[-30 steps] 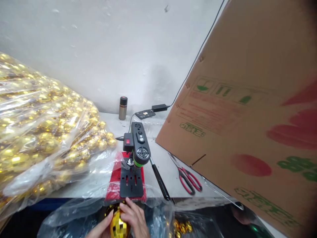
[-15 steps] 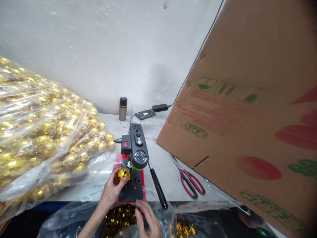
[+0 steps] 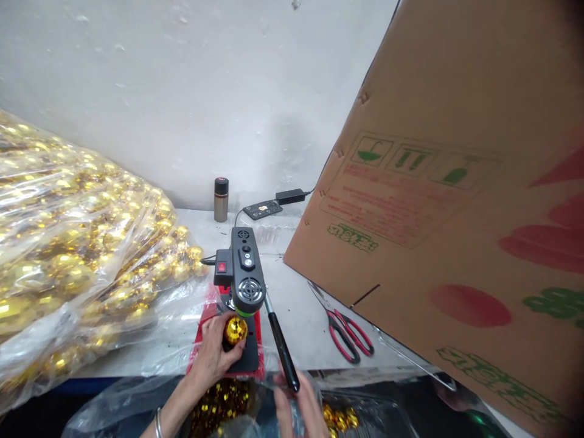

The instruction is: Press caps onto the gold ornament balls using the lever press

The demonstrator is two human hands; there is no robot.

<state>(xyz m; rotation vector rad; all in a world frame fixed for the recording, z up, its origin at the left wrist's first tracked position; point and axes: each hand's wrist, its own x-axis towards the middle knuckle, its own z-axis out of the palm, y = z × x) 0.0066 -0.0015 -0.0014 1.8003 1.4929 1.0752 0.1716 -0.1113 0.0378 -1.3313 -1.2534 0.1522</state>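
Observation:
My left hand is closed on a shiny gold mirrored ball, thumb and fingers at its sides. The ball sits over the black base plate of a small black bench drill press, just in front of the press's round head. The bit is hidden from this angle. My right hand, slightly blurred, is at the tip of the press's long black lever handle. Its thumb and fingers are apart on either side of the handle's end; contact cannot be made out.
A big clear bag of gold balls fills the left side. A large cardboard box leans at right, with red-handled scissors beside it. Gold pieces lie in plastic below the table edge. A bottle stands behind.
My left hand has brought the gold ball slightly right and down over the base plate. My right hand has moved right, from below the plate to the lever's end. The view has shifted slightly.

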